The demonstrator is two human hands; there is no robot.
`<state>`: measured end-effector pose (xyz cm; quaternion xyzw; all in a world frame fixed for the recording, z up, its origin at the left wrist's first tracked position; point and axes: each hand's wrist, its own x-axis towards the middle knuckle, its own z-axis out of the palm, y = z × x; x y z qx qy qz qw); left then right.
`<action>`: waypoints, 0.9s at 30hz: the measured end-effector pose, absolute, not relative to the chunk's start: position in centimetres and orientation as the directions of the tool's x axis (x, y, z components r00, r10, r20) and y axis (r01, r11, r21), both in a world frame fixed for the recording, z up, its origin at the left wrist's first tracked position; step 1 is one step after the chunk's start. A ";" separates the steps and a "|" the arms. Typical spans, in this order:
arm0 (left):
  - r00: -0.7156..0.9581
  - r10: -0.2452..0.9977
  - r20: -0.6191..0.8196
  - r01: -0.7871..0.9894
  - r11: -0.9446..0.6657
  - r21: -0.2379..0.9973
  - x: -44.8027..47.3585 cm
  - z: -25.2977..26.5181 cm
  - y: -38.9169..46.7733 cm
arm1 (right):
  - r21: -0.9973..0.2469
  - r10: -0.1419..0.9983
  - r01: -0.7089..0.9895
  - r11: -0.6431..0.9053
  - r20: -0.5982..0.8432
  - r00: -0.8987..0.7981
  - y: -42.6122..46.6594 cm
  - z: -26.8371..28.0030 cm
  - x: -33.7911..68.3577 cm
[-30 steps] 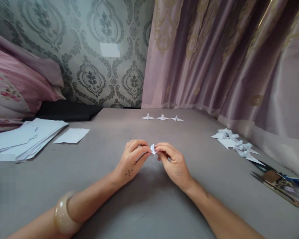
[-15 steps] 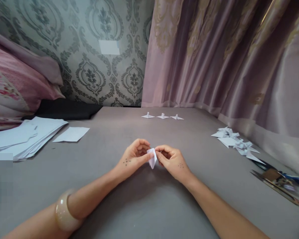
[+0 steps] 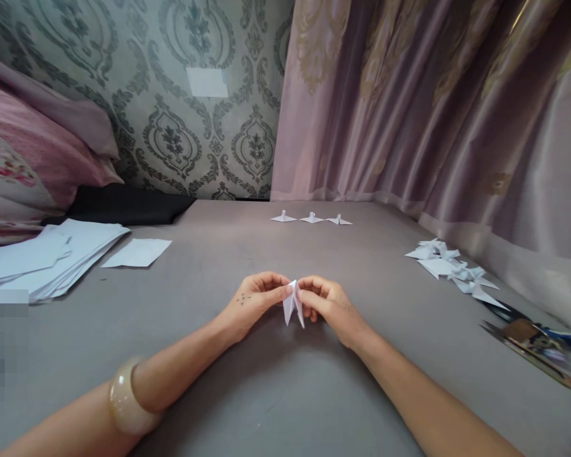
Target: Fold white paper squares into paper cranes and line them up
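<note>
Between my two hands is a small piece of folded white paper (image 3: 293, 306), its peak up and two narrow points hanging down, split apart at the bottom. My left hand (image 3: 257, 301) pinches its left side near the top, thumb in front. On the other side my right hand (image 3: 327, 303) pinches it too, thumb against the front. The fingers behind the paper are partly hidden. Both hands are just above the grey tabletop (image 3: 247, 393).
Three folded paper cranes (image 3: 311, 218) line the table's far edge. A heap of white paper cranes (image 3: 450, 263) lies at right, near blurred tools (image 3: 533, 349). To the left are a stack of paper (image 3: 76, 254), a single sheet (image 3: 137, 252) and black cloth (image 3: 128, 204).
The folded paper now shows two separate hanging points instead of one closed diamond. Both hands have shifted their grip, and my right thumb now presses on the paper's front. The view has tilted slightly.
</note>
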<state>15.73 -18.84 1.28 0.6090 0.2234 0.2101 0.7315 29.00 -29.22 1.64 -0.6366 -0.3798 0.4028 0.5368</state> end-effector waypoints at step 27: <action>0.861 0.495 -0.117 -0.094 0.380 0.920 16.0 0.1 -18.6 | -0.999 0.901 0.031 -0.038 -0.021 0.433 -29.2 1.2 28.5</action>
